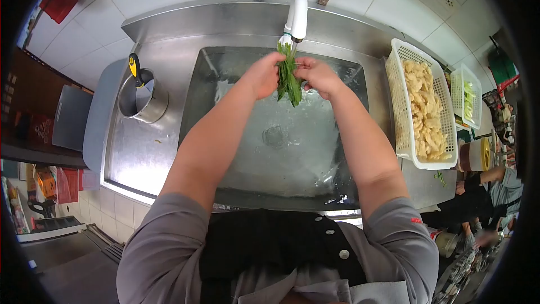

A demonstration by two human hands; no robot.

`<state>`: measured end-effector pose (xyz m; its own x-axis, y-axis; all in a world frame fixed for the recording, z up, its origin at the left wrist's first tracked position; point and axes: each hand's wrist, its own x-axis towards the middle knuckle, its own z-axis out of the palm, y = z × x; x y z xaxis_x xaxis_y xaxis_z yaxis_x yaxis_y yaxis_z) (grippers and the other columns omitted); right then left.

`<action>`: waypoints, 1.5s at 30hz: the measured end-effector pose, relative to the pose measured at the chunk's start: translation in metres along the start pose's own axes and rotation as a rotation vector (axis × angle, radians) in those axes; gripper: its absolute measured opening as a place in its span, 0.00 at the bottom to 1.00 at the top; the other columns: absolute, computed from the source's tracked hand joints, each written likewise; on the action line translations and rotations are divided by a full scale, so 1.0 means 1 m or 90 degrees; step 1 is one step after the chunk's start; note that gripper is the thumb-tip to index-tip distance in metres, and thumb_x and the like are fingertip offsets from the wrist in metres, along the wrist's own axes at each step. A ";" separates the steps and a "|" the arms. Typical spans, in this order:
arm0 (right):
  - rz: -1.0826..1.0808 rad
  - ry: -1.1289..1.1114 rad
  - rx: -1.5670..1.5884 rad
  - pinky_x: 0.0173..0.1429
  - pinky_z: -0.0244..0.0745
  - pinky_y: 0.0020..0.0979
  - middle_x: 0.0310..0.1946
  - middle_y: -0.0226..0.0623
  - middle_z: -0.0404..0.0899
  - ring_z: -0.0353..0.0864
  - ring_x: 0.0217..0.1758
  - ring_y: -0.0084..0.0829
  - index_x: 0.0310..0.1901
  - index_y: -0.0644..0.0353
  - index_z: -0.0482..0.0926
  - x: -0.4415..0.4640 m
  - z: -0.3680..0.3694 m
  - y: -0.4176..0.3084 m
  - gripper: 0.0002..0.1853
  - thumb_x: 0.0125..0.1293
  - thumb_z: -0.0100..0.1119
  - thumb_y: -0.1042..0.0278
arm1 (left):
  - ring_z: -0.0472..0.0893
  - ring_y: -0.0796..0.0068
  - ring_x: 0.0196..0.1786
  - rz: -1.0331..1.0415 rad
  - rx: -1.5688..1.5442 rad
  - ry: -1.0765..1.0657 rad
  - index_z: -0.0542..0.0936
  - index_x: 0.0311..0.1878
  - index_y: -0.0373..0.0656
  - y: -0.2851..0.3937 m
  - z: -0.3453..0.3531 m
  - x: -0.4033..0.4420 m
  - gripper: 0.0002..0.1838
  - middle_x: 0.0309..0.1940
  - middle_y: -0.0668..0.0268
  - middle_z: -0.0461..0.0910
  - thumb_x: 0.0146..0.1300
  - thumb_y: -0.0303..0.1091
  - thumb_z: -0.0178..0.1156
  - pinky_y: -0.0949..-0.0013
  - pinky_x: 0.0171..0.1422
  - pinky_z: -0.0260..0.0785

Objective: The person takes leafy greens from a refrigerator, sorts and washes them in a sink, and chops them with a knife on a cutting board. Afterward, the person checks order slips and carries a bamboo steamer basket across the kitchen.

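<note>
A bunch of long green leaves (289,81) hangs under the white faucet (297,16), at the far side of the sink (242,152). My left hand (264,76) grips the bunch from the left. From the right, my right hand (318,77) closes its fingers on the same leaves. A thin stream of water seems to run from the spout onto them. The exact kind of greens is hard to make out, and the leaves partly hide my fingertips.
Left of the sink stands a metal pot (147,104) holding a yellow-and-black-handled tool (135,69). On the right are a white basket (400,101) of pale yellow pieces and a smaller basket (473,73) with green pieces. Two knife handles show by the wall. Another person (458,202) is at far right.
</note>
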<state>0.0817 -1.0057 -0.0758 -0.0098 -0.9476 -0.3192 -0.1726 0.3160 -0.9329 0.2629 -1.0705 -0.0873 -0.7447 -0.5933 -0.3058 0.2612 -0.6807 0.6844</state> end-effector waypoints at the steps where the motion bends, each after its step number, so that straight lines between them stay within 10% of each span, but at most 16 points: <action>1: 0.005 0.007 0.013 0.35 0.71 0.25 0.45 0.29 0.82 0.80 0.40 0.20 0.60 0.58 0.76 0.002 -0.001 0.003 0.19 0.68 0.60 0.67 | 0.78 0.66 0.58 0.018 0.024 -0.001 0.74 0.62 0.42 -0.005 -0.003 0.001 0.18 0.51 0.62 0.81 0.71 0.35 0.54 0.57 0.64 0.70; 9: -0.022 -0.022 0.023 0.38 0.75 0.27 0.43 0.27 0.83 0.81 0.42 0.22 0.60 0.57 0.76 -0.008 0.011 -0.003 0.20 0.67 0.62 0.66 | 0.83 0.68 0.53 0.073 0.143 0.160 0.76 0.60 0.41 -0.016 -0.002 -0.006 0.16 0.49 0.64 0.82 0.71 0.27 0.57 0.60 0.57 0.76; 21: -0.080 0.075 -0.022 0.35 0.76 0.26 0.37 0.28 0.81 0.80 0.37 0.22 0.55 0.58 0.79 0.006 0.016 0.009 0.18 0.63 0.66 0.71 | 0.82 0.65 0.54 0.068 0.021 0.077 0.70 0.64 0.42 -0.016 0.014 -0.013 0.21 0.57 0.59 0.77 0.77 0.44 0.54 0.57 0.58 0.76; 28: -0.026 -0.109 -0.056 0.37 0.75 0.26 0.37 0.29 0.81 0.79 0.36 0.22 0.56 0.61 0.79 -0.004 0.004 -0.008 0.17 0.66 0.63 0.70 | 0.84 0.68 0.40 0.082 0.155 0.132 0.75 0.55 0.40 -0.027 -0.004 -0.002 0.17 0.42 0.61 0.81 0.67 0.34 0.64 0.64 0.45 0.80; 34: -0.101 0.157 -0.040 0.42 0.76 0.28 0.42 0.33 0.83 0.79 0.38 0.24 0.55 0.61 0.80 -0.003 0.005 -0.024 0.16 0.73 0.57 0.61 | 0.81 0.71 0.36 0.055 0.237 0.129 0.76 0.45 0.40 -0.030 -0.006 -0.001 0.09 0.33 0.65 0.79 0.64 0.31 0.63 0.66 0.42 0.77; 45: -0.168 0.219 0.037 0.47 0.76 0.29 0.42 0.30 0.84 0.81 0.43 0.24 0.47 0.60 0.82 0.010 -0.003 -0.034 0.13 0.75 0.53 0.61 | 0.80 0.71 0.33 0.131 0.276 0.076 0.76 0.41 0.38 -0.031 0.023 0.014 0.09 0.30 0.65 0.79 0.63 0.32 0.64 0.65 0.40 0.73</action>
<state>0.0848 -1.0259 -0.0465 -0.3020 -0.9533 -0.0039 -0.1573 0.0539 -0.9861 0.2306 -1.0481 -0.0974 -0.6222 -0.7591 -0.1913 0.0968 -0.3171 0.9434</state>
